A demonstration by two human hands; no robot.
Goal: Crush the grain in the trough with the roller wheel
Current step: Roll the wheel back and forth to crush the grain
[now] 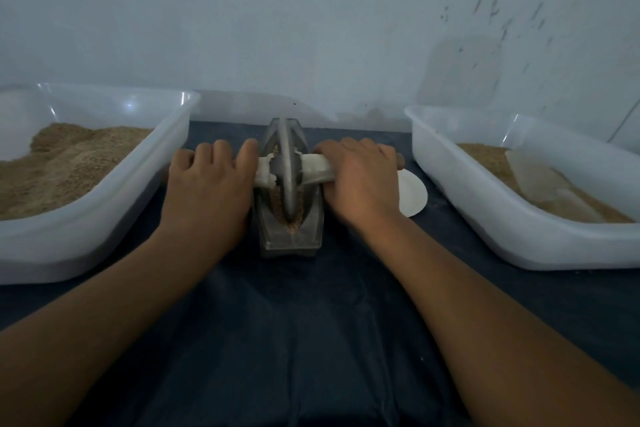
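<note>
We grip the axle on both sides, left hand point(211, 184) and right hand point(360, 180) curled around it, with the roller wheel point(288, 166) standing in the trough point(291, 236) mid-counter over grain point(277, 198), so rolling seems underway and next needs even downward pressure.

Grey roller wheel point(288, 166), tan grain point(276, 199) (speckled), dark blue cloth point(294, 322), white tubs point(104, 211).

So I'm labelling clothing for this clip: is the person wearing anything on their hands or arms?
No. The left hand and the right hand are bare, with no gloves, rings or watch visible. Both forearms are bare up to the frame edge, so no sleeve shows.
</note>
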